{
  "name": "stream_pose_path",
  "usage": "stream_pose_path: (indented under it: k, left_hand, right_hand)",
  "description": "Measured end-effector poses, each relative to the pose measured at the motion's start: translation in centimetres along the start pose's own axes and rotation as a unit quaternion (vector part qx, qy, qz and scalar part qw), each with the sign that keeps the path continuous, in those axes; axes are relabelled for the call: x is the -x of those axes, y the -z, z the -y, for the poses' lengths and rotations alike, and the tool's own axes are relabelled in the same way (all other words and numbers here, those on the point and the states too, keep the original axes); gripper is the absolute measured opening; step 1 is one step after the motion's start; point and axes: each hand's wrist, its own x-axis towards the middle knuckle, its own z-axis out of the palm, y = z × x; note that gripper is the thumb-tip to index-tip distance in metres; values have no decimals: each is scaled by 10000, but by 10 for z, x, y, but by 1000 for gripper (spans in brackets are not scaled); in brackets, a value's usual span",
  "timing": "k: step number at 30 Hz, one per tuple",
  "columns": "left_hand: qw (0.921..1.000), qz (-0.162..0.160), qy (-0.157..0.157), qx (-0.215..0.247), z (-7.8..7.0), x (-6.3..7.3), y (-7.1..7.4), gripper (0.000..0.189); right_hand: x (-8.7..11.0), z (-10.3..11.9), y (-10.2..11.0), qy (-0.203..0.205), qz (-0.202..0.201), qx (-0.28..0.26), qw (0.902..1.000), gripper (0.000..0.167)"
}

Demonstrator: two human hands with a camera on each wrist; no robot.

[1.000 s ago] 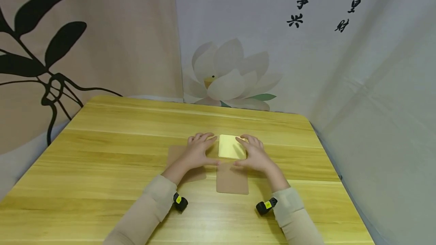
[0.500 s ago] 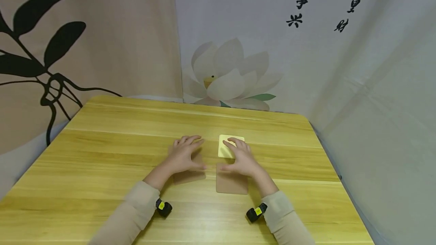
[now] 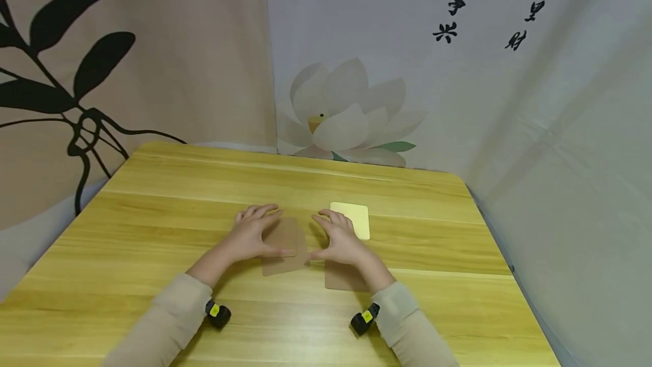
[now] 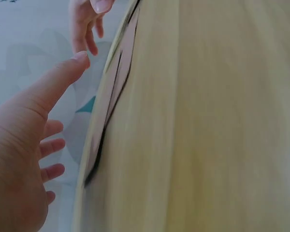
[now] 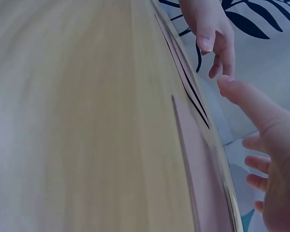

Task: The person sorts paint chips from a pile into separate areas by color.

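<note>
My left hand [image 3: 249, 235] hovers at the left side of two overlapping brown square sheets [image 3: 283, 238], thumb and fingers spread with nothing held. On their right side is my right hand [image 3: 340, 238], likewise spread, its palm turned inward. It partly covers a shiny yellow square sheet [image 3: 359, 218] behind it and a single brown square sheet [image 3: 344, 277] below it. In the left wrist view, the left hand [image 4: 19, 154] shows a straight thumb. The right wrist view shows the right hand [image 5: 284, 154] apart from the brown sheet [image 5: 198, 164] on the table.
The wooden table [image 3: 153, 214] reaches back to a printed curtain [image 3: 367, 27] with a lotus, leaves and black characters. A small black device [image 3: 219, 316] is strapped at the left cuff, and another black device [image 3: 364, 321] at the right cuff.
Both hands have moved left together, uncovering more of the yellow sheet and the overlapping brown sheets. The right hand now covers part of the single brown sheet. The sheets stay in place.
</note>
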Motion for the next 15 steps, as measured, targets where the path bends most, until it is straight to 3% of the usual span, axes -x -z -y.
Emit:
stream_pose_path:
  k: [15]
  left_hand:
    - [9989,311,49,-336,25,18,8,104]
  right_hand:
    - [-23,13,-17,36,376,276,9989,101]
